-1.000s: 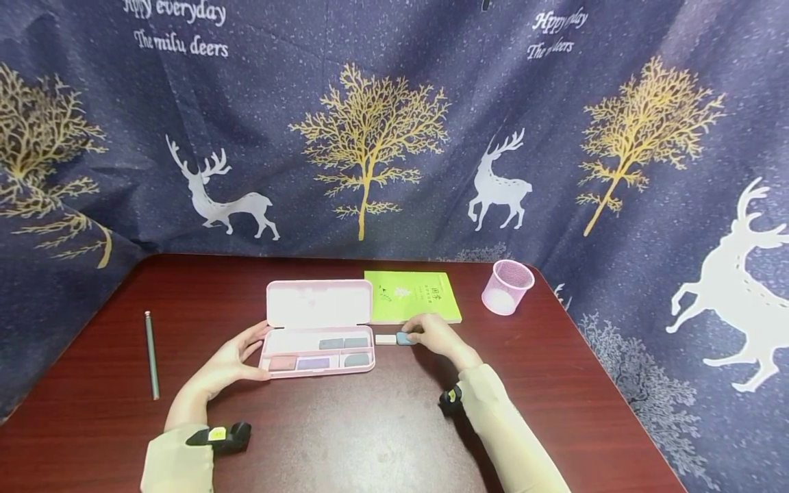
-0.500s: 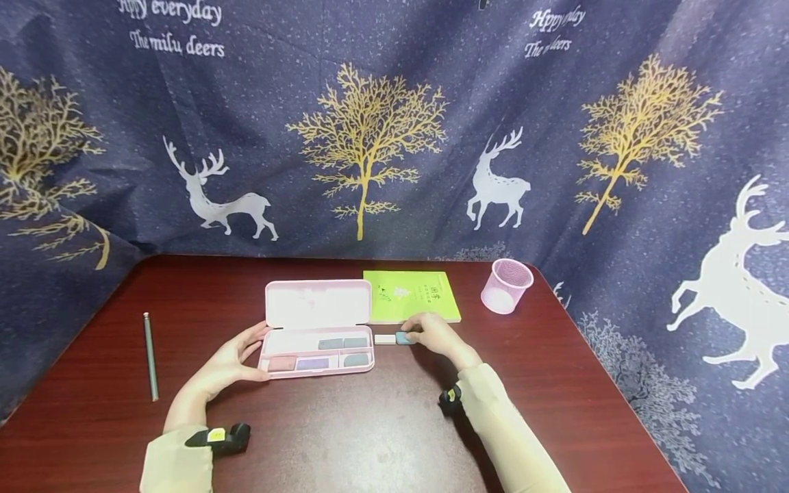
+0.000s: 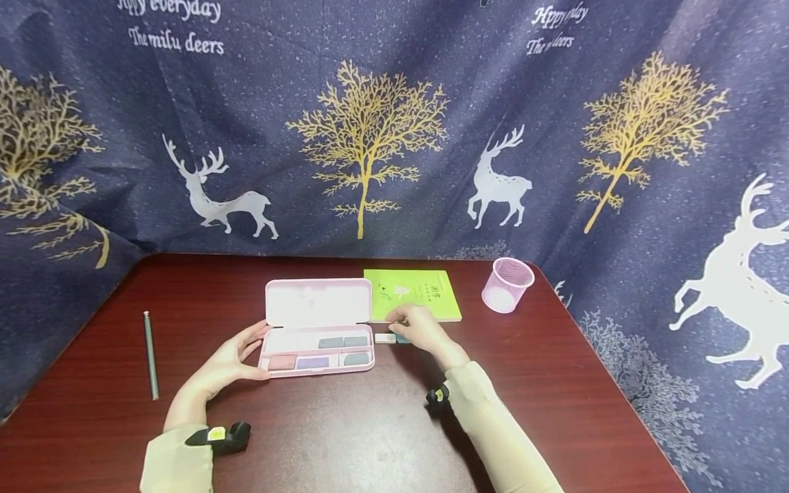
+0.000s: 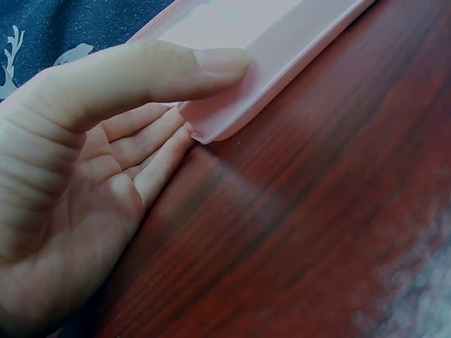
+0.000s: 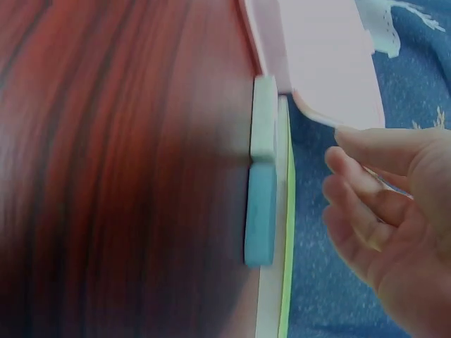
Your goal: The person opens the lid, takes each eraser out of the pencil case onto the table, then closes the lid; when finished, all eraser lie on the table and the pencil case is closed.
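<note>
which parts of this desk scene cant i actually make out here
Head view: right end of the blue block, behind the right hand.
Head view: finer print on the green book, too small.
Left wrist view: far end of the pencil case, past the top edge.

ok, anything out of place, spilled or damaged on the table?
Nothing looks spilled or damaged. Slightly out of place: the white block and blue block lie end to end outside the open pink case, while other blocks sit inside it. The green pen or pencil lies apart, at the person's left.
</note>
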Demonstrator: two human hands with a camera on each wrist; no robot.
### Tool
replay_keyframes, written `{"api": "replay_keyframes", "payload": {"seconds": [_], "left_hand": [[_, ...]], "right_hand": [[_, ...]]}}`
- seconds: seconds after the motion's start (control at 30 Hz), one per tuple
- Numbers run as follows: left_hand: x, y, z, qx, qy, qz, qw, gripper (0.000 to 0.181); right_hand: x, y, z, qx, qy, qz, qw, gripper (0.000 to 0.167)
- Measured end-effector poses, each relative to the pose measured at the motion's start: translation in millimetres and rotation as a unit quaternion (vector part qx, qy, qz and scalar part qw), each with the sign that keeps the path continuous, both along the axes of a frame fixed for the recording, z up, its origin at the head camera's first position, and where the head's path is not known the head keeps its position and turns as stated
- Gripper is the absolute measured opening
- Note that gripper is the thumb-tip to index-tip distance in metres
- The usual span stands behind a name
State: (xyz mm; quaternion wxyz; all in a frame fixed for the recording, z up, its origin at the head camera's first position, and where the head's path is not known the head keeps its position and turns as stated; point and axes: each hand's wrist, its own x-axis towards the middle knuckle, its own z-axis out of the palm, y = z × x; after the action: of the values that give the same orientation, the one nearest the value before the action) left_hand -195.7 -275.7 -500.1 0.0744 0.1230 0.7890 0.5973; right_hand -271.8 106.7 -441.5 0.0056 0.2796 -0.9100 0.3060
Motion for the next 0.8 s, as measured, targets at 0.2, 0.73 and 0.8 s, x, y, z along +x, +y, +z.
{"api": "replay_keyframes", "payload": {"seconds": [0.2, 0.73, 0.8], "left_hand": [[1.6, 1.2, 3.5, -0.007, 0.005, 0.004, 1.0000, 0.104], [2.0, 3.0, 6.8, -0.009, 0.005, 0.002, 0.9999, 0.104], [2.1, 3.1, 7.8, -0.006, 0.003, 0.000, 1.0000, 0.104]], "right_hand": [[4.6, -20, -0.8, -0.022, 0.031, 0.011, 0.9992, 0.013], [15.8, -66, -3.5, -0.008, 0.021, 0.054, 0.9983, 0.013], [16.4, -71, -3.2, 0.000, 0.012, 0.058, 0.9982, 0.015]]}}
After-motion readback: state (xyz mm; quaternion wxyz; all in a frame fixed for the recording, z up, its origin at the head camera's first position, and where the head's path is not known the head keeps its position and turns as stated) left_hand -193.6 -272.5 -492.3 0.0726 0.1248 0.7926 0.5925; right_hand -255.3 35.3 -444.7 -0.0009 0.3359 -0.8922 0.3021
